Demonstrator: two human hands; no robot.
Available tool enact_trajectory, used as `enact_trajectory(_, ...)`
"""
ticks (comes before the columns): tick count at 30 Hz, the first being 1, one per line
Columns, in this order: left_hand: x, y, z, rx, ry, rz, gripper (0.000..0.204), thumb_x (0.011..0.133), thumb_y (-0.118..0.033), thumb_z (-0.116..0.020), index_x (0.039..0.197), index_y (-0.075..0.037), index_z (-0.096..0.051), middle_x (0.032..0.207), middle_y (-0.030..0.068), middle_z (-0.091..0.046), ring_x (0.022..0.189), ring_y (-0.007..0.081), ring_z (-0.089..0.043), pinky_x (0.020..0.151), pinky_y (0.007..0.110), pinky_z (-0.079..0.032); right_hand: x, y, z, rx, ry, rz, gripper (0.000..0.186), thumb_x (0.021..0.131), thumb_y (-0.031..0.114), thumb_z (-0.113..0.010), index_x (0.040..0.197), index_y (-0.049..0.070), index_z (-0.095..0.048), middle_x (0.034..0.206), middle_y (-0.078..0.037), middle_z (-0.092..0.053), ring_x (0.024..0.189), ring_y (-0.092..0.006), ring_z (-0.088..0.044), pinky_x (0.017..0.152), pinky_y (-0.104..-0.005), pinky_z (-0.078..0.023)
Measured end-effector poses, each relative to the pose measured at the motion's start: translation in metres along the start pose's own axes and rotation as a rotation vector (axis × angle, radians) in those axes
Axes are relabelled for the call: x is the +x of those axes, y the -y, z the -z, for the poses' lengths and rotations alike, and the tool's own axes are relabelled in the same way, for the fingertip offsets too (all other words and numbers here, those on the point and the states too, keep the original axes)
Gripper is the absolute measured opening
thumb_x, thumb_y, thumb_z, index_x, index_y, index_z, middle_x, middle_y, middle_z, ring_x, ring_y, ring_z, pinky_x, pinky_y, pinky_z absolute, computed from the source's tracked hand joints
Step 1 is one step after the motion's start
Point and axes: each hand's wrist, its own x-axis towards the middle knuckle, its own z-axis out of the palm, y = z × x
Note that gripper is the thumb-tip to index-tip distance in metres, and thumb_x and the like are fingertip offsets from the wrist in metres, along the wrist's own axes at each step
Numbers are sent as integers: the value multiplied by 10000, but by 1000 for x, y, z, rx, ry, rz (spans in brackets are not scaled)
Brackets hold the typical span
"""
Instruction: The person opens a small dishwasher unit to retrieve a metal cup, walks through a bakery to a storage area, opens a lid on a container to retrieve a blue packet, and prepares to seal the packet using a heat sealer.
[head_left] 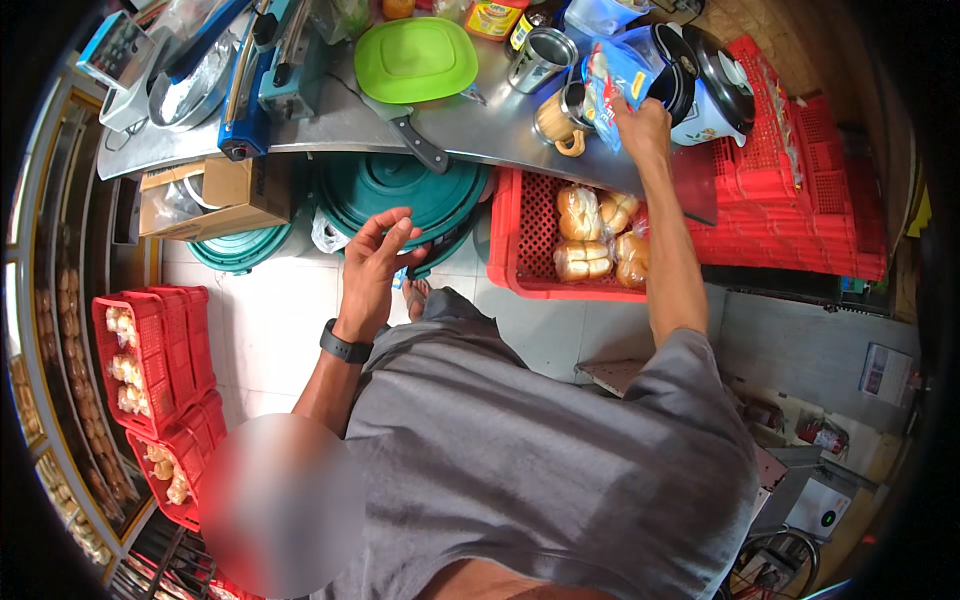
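Note:
My right hand (643, 128) reaches over the steel counter (490, 125) at the right, its fingers closed on a blue plastic packet (604, 82). Just left of the packet stands a light brown mug (555, 122) with a ring handle, and behind that a steel cup (543, 62). An open dark pot (672, 75) is right beside the packet. My left hand (376, 262), with a black band on its wrist, hovers in front of the counter near a large dark green lidded tub (400, 185). Its fingers are loosely bent and apart, with nothing visible in them.
A knife (418, 143) lies by a lime green plastic lid (415, 60), its handle over the counter's edge. Blue sealing machines (245, 125) stand left. Below the counter are a red crate (510, 235) of bagged bread and a cardboard box (235, 200). Red crates (165, 345) stack at left.

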Motion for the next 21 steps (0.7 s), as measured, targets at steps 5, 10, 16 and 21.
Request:
enact_trajectory(5,-1,4,2,0,-10,-30,309,950,-227,-655,1182,-29,-604,1067,35,-624,980,117,-623,799,302,-561,-3,4,4,14,33,29,472,826,384,-682,807,-87,-690,812,-320,-655,845,-463,-664,777,-498,-511)
enact_trajectory(10,-1,4,0,-5,-11,-28,310,950,-227,-656,1182,-29,-603,1060,37,-626,976,120,-627,789,299,-562,4,-2,3,-36,8,-3,473,823,384,-685,799,-88,-688,829,-320,-660,859,-463,-665,790,-500,-512)
enact_trajectory(16,-4,4,1,-9,-29,-6,313,949,-223,-657,1182,-23,-600,1064,40,-625,975,125,-628,784,296,-564,3,4,9,-7,28,-26,480,822,386,-686,812,-95,-686,872,-337,-653,874,-470,-661,803,-497,-511)
enact_trajectory(21,-4,5,2,-24,-27,-45,313,945,-223,-663,1179,-23,-603,1069,41,-624,974,126,-627,780,295,-564,6,0,5,7,28,31,481,825,382,-683,807,-99,-682,859,-333,-654,867,-470,-661,806,-496,-513)
